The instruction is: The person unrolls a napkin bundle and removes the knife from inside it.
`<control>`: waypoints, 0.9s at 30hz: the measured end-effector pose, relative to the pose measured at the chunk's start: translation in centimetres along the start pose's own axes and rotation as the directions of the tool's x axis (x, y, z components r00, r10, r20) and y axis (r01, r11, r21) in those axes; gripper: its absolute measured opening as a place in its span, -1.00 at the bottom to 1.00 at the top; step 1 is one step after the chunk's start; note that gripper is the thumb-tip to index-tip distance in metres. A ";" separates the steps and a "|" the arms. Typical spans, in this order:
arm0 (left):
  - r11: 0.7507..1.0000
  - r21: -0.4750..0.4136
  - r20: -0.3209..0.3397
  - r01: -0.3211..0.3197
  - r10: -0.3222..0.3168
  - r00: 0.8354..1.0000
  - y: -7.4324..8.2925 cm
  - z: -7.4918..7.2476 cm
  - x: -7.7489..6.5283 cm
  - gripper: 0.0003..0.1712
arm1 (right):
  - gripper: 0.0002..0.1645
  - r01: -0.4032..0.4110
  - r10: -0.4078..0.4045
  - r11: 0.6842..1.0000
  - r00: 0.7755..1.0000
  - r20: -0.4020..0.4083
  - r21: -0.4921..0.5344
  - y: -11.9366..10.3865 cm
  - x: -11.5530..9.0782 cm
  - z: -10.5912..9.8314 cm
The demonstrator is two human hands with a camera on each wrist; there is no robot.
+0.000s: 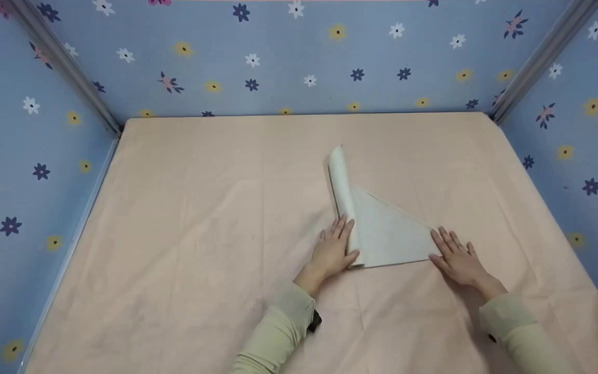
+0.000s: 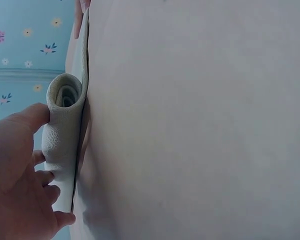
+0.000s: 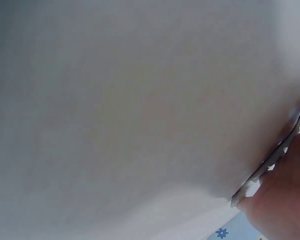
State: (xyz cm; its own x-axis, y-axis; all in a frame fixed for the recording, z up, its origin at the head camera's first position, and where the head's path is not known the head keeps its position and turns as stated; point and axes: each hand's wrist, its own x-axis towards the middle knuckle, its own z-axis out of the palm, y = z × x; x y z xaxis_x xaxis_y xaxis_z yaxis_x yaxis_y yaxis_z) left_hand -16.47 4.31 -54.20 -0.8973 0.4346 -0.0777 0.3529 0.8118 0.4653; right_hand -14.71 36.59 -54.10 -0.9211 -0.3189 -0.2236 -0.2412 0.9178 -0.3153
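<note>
My left hand (image 1: 333, 250) lay flat with fingers straight against the rolled edge of the pale cloth (image 1: 382, 231), my right hand (image 1: 457, 259) pressed open-fingered on its right corner, cloth mid-table (image 1: 190, 218), partly rolled, triangular flap flat.

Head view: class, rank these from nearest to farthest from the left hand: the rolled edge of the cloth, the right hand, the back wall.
1. Rolled edge of the cloth: touching the left hand.
2. Right hand: across the cloth, at its right corner.
3. Back wall: beyond the table's far edge.
</note>
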 end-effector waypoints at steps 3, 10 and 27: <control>1.000 0.011 0.009 0.014 -0.014 1.000 -0.1 0.0 0.0 -0.19 | -0.24 -0.006 0.006 1.000 1.000 0.002 -0.012 0.1 0.1 0.1; 0.999 0.023 0.014 0.030 -0.030 0.999 -0.2 -0.2 -0.1 -0.18 | -0.23 -0.010 0.010 1.000 1.000 0.000 -0.009 0.3 0.2 0.3; 0.992 0.123 0.049 0.033 -0.039 0.998 1.4 -1.7 -0.1 -0.17 | -0.24 0.001 0.000 1.000 1.000 -0.017 0.004 0.2 0.1 0.2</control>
State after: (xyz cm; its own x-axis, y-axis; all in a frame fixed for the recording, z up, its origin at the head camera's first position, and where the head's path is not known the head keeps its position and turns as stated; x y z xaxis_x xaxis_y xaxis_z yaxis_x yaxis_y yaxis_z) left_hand -16.31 4.69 -52.07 -0.8963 0.4211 -0.1388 0.3531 0.8674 0.3507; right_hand -14.77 36.70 -54.39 -0.9259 -0.3153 -0.2081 -0.2405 0.9167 -0.3190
